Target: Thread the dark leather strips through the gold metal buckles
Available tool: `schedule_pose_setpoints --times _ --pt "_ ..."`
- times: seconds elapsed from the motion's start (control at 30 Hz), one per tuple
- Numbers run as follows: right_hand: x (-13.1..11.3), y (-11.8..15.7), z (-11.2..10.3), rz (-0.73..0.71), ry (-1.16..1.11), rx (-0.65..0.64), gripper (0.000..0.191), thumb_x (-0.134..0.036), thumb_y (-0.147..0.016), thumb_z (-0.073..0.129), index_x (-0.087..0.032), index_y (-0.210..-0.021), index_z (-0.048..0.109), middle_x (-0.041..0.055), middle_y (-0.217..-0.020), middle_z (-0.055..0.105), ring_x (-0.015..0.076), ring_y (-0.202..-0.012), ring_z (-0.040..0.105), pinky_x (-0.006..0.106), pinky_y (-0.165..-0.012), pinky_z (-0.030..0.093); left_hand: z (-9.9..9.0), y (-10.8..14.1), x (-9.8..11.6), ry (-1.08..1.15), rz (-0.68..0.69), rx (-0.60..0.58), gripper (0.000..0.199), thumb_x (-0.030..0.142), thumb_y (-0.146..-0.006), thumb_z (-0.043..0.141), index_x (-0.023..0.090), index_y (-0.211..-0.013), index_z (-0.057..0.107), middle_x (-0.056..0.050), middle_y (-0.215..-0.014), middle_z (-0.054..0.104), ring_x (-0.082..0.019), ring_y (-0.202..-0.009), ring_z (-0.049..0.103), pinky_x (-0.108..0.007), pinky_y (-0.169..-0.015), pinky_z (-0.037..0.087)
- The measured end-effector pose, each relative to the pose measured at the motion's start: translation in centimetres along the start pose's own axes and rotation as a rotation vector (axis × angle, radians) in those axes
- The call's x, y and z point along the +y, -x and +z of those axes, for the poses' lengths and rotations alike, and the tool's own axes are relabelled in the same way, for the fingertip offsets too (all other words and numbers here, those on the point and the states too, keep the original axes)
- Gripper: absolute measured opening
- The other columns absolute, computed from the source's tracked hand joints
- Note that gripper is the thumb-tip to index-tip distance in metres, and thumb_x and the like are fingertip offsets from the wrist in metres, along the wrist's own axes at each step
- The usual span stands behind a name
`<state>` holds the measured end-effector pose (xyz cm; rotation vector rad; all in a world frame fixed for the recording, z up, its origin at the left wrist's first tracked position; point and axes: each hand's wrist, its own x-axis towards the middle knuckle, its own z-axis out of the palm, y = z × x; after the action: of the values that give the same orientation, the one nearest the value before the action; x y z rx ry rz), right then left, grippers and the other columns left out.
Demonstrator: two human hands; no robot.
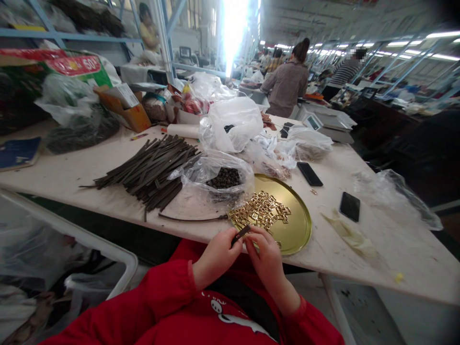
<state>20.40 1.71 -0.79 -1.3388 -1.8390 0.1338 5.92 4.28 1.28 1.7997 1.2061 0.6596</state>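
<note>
My left hand (220, 250) is closed on a short dark brown strap (241, 234), which sticks out between thumb and fingers. Right beside it, my right hand (266, 250) pinches close to the strap; what is between its fingertips is too small to make out. Both hands are at the table's front edge, in front of a round gold tray (300, 215). Gold rectangular buckles (260, 208) lie heaped on the tray's left half. Just left of the tray, one narrow dark strap (194, 218) lies along the edge with its end near the buckles.
A big pile of dark strips (154, 167) lies left, beside an open plastic bag (224, 179) of small dark pieces. Two phones (309, 174) lie to the right. Plastic bags (230, 120) and a cardboard box (125, 112) crowd the back. Other people (287, 81) are farther off.
</note>
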Motion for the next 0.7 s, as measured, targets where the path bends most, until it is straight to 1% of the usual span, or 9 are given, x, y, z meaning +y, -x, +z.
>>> schedule_pose_setpoints --times 0.07,0.13,0.2,0.33,0.4,0.43,0.5,0.6,0.7 --pt "-0.23 -0.07 0.19 0.151 -0.133 -0.016 0.008 -0.020 -0.084 0.051 -0.021 -0.080 0.058 0.0071 -0.094 0.066 0.0196 -0.091 0.062 0.035 -0.078 0.050 -0.03 0.03 0.05 -0.025 0.001 0.003 0.014 0.020 -0.081 0.044 0.017 -0.070 0.051 -0.001 -0.067 0.057 -0.013 -0.060 0.048 -0.022 -0.053 0.030" --pt "-0.45 -0.11 0.33 0.205 -0.185 -0.014 0.008 -0.021 -0.084 0.051 -0.021 -0.078 0.056 0.0065 -0.090 0.066 0.0193 -0.089 0.062 0.035 -0.076 0.051 0.00 0.05 0.03 -0.031 0.002 0.006 0.013 0.019 -0.081 0.044 0.017 -0.070 0.051 -0.001 -0.067 0.057 -0.013 -0.060 0.048 -0.022 -0.052 0.030" --pt "-0.58 -0.09 0.37 0.139 -0.113 -0.002 0.008 -0.020 -0.083 0.051 -0.021 -0.078 0.057 0.0079 -0.093 0.066 0.0203 -0.091 0.062 0.037 -0.078 0.050 0.07 0.07 -0.01 -0.022 -0.002 0.014 0.013 0.019 -0.081 0.044 0.017 -0.070 0.051 0.000 -0.067 0.056 -0.013 -0.060 0.048 -0.022 -0.052 0.030" --pt "-0.50 0.04 0.22 -0.106 0.111 0.000 0.012 -0.016 -0.082 0.051 -0.021 -0.081 0.062 0.0110 -0.100 0.066 0.0226 -0.094 0.059 0.042 -0.083 0.048 0.11 0.10 -0.06 0.017 -0.015 0.031 0.013 0.019 -0.081 0.043 0.017 -0.072 0.052 0.000 -0.068 0.056 -0.013 -0.060 0.047 -0.022 -0.053 0.031" --pt "-0.35 0.11 0.17 -0.136 0.125 -0.015 0.013 -0.016 -0.082 0.052 -0.022 -0.083 0.063 0.0103 -0.100 0.066 0.0225 -0.094 0.059 0.042 -0.083 0.047 0.07 0.12 -0.08 0.028 -0.020 0.032 0.013 0.019 -0.081 0.043 0.017 -0.073 0.052 0.000 -0.069 0.057 -0.013 -0.061 0.048 -0.022 -0.054 0.031" --pt "-0.27 0.14 0.17 -0.114 0.100 -0.021 0.013 -0.016 -0.081 0.052 -0.023 -0.083 0.063 0.0098 -0.101 0.066 0.0222 -0.094 0.059 0.042 -0.083 0.048 0.03 0.13 -0.08 0.029 -0.022 0.032 0.013 0.019 -0.081 0.043 0.017 -0.073 0.053 0.000 -0.069 0.057 -0.013 -0.061 0.048 -0.022 -0.054 0.031" --pt "-0.17 0.19 0.27 -0.001 -0.017 -0.012 0.011 -0.017 -0.081 0.053 -0.022 -0.084 0.062 0.0093 -0.101 0.065 0.0219 -0.095 0.059 0.041 -0.082 0.048 -0.03 0.14 -0.09 0.022 -0.027 0.028 0.014 0.020 -0.082 0.043 0.017 -0.072 0.052 0.000 -0.068 0.057 -0.013 -0.061 0.048 -0.022 -0.054 0.031" --pt "-0.20 0.13 0.54 0.263 -0.297 0.017 0.006 -0.022 -0.081 0.055 -0.021 -0.083 0.060 0.0084 -0.098 0.065 0.0215 -0.095 0.059 0.039 -0.081 0.048 -0.07 0.10 -0.07 0.027 -0.012 0.015 0.015 0.022 -0.083 0.043 0.017 -0.073 0.052 -0.001 -0.069 0.057 -0.014 -0.062 0.049 -0.023 -0.055 0.033" --pt "-0.50 -0.14 0.79 0.511 -0.613 -0.009 0.010 -0.030 -0.080 0.057 -0.020 -0.079 0.058 0.0033 -0.083 0.065 0.0182 -0.081 0.061 0.034 -0.075 0.049 -0.03 0.03 -0.03 0.062 0.014 0.021 0.015 0.023 -0.084 0.042 0.016 -0.077 0.053 -0.002 -0.073 0.059 -0.014 -0.066 0.051 -0.023 -0.059 0.035"
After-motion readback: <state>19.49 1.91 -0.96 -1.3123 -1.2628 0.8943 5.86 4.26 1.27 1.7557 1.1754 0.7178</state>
